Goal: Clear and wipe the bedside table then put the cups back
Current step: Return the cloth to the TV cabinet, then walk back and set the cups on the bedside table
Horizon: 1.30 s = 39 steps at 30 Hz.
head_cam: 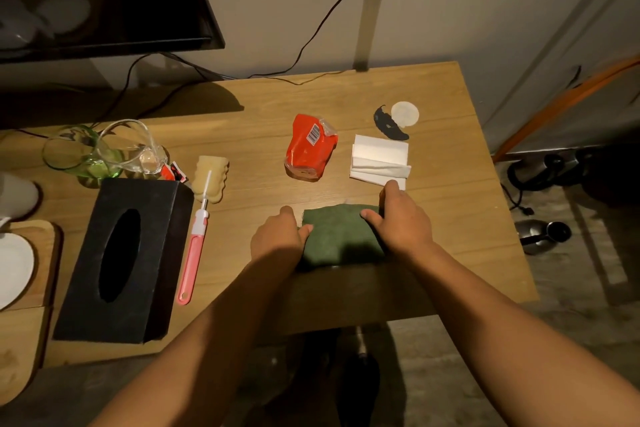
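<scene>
A folded green cloth (341,236) lies on the wooden table (263,107) near its front edge. My left hand (277,239) grips the cloth's left edge, thumb on top. At the cloth's right edge my right hand (401,222) holds it the same way, fingers curled over the side. Two glass cups stand at the far left: a green-tinted one (74,154) and a clear one (130,146) leaning beside it.
A black tissue box (121,260), a pink-handled sponge brush (199,229), a red packet (310,147), folded white napkins (379,158), a black scrap and white disc (403,113) lie on the table. A wooden tray with a white dish (14,270) sits at left. Monitor and cables behind.
</scene>
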### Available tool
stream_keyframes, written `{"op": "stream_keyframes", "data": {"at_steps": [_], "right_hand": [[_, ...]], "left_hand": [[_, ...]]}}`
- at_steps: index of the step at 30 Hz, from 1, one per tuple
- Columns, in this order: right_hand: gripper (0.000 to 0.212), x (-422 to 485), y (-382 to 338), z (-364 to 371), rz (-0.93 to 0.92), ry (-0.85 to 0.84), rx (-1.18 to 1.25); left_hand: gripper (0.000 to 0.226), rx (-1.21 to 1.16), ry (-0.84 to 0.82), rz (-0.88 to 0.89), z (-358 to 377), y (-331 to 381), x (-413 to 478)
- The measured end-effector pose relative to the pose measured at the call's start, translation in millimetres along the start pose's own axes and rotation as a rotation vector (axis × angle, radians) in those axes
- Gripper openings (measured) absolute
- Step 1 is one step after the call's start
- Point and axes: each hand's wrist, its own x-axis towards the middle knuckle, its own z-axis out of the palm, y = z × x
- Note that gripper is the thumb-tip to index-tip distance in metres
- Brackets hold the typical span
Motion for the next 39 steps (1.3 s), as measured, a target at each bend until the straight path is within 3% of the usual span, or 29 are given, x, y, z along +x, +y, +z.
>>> {"op": "stream_keyframes", "data": {"at_steps": [4, 8, 15, 22, 28, 31, 32, 39], "right_hand": [[0.033, -23.9, 12.1, -11.3, 0.058, 0.05, 0.186], [0.018, -77.5, 45.0, -26.4, 0.165, 0.124, 0.352], [0.019, -195.3, 116.7, -54.5, 0.475, 0.216, 0.394], [0.014, -360.7, 156.3, -48.3, 0.847, 0.393, 0.525], [0.01, -570.9, 147.2, 8.6, 1.177, 0.667, 0.612], [0.012, -679.8, 126.8, 43.4, 1.313, 0.725, 0.559], [0.015, -744.7, 109.0, 68.8, 1.42, 0.78, 0.575], [0.026, -972.0, 9.8, 161.2, 1.881, 0.97, 0.641]], "left_hand": [[0.032, -0.015, 0.038, 0.079, -12.1, 3.2, -7.0], [0.024, -0.048, 0.002, 0.316, -21.4, 38.8, -20.5], [0.026, 0.196, -0.213, 0.915, 13.3, 161.1, -90.3], [0.024, 0.474, -0.317, 1.478, 86.6, 225.9, -245.8], [0.025, 0.701, -0.426, 1.849, 169.2, 194.5, -421.2], [0.027, 0.751, -0.499, 2.002, 202.4, 159.2, -509.8], [0.027, 0.772, -0.539, 2.11, 224.3, 132.3, -569.2], [0.02, 0.869, -0.764, 2.509, 293.7, 4.9, -783.2]]}}
